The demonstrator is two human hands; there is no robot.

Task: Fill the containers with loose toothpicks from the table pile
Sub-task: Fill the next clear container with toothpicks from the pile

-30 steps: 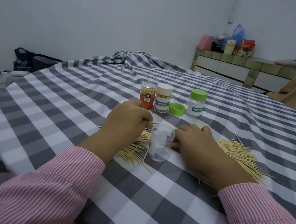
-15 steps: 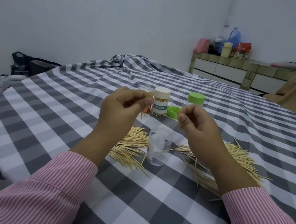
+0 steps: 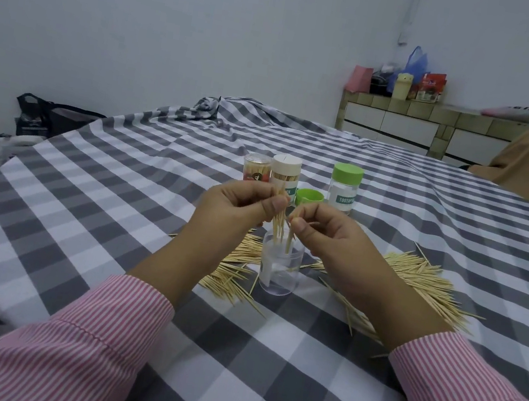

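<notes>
A clear open container (image 3: pixel 280 265) stands on the checked tablecloth between two heaps of loose toothpicks, one at its left (image 3: pixel 233 271) and a bigger one at its right (image 3: pixel 423 284). My left hand (image 3: pixel 237 210) pinches a small bunch of toothpicks (image 3: pixel 278 225) upright, their tips pointing down into the container's mouth. My right hand (image 3: pixel 324 230) pinches one or two toothpicks (image 3: pixel 290 244) just beside them, also over the mouth. Behind stand a red-labelled container (image 3: pixel 254 168), a white-lidded one (image 3: pixel 285 173) holding toothpicks and a green-lidded one (image 3: pixel 345 187).
A loose green lid (image 3: pixel 308 196) lies between the back containers. The round table (image 3: pixel 121 177) drops off at the left, where bags (image 3: pixel 43 120) sit on the floor. A person in tan cloth (image 3: pixel 525 162) sits at the far right before a tiled counter (image 3: pixel 441 124).
Both hands rose from the table with toothpicks pinched, then came together and lowered the picks over the clear container's mouth.
</notes>
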